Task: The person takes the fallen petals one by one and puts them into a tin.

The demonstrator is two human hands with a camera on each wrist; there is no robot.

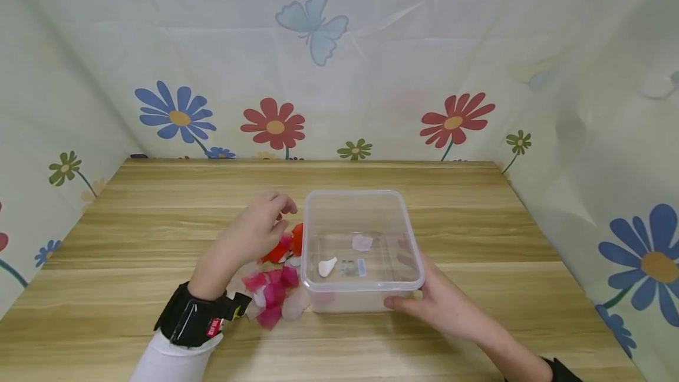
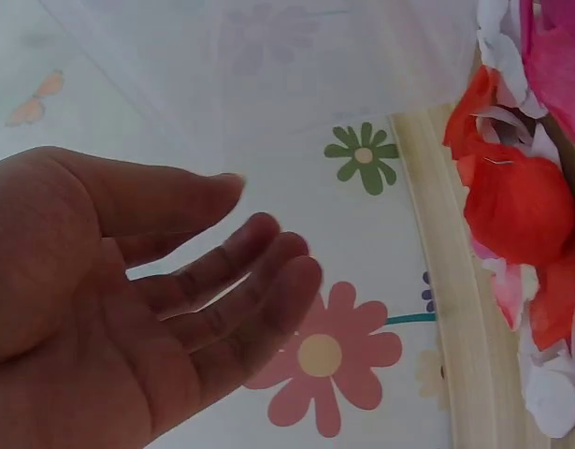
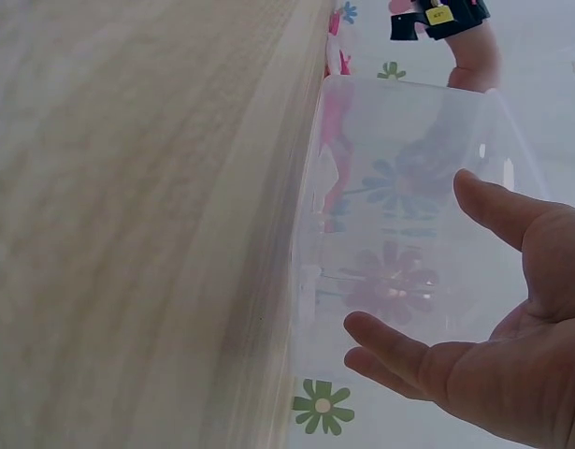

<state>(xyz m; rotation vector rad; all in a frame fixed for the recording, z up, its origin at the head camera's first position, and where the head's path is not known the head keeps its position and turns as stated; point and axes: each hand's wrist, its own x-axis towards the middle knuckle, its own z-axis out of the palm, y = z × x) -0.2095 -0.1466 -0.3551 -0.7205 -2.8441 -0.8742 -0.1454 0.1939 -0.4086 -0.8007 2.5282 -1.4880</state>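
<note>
A clear, lidless plastic box (image 1: 356, 285) stands on the table, with a white petal (image 1: 327, 267) and a pale pink petal (image 1: 362, 243) inside. My right hand (image 1: 445, 299) holds its front right corner, thumb on the front wall and fingers along the right side. The right wrist view shows that hand (image 3: 493, 327) against the see-through wall. My left hand (image 1: 258, 226) hovers left of the box with loosely bent fingers and nothing between them. Below it lies a pile of red, pink and white artificial petals (image 1: 274, 293). In the left wrist view, red petals (image 2: 521, 210) lie apart from the fingertips.
The wood-grain table (image 1: 467, 205) carries the box and petals. A white cloth with printed flowers and a butterfly (image 1: 313, 25) hangs behind the table and along both sides. The petal pile lies against or very near the box's left wall.
</note>
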